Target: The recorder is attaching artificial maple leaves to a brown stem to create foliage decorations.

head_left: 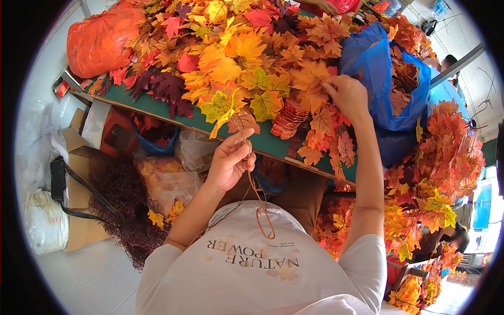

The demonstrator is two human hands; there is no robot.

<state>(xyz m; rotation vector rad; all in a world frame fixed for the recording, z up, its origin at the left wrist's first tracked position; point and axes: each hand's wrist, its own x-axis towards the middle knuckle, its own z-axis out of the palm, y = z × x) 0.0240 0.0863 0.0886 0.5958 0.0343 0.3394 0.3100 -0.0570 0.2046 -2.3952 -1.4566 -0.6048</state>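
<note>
In front of my chest, my left hand [232, 161] is closed in a pinch on a thin brown cord-like vine [254, 184]. The vine hangs down over my shirt and ends in a loop. Just above those fingertips show a brownish-orange leaf [242, 120] and a yellow-green maple leaf [218, 107]. Further right, my right hand [348, 97] reaches over the table, its thumb and forefinger pinched at the edge of an orange artificial maple leaf [311, 79]. Beside it, a stack of red-orange leaves [290, 119] lies near the table's front edge.
A heap of artificial leaves [220, 58] covers the green table [197, 119]. An orange bag [97, 44] sits far left, a blue bag [370, 58] right. Leaf garlands [446, 152] hang at right. Boxes, bags and dark tangled vines [126, 210] crowd the lower left. Another person's hand [326, 6] shows at the back.
</note>
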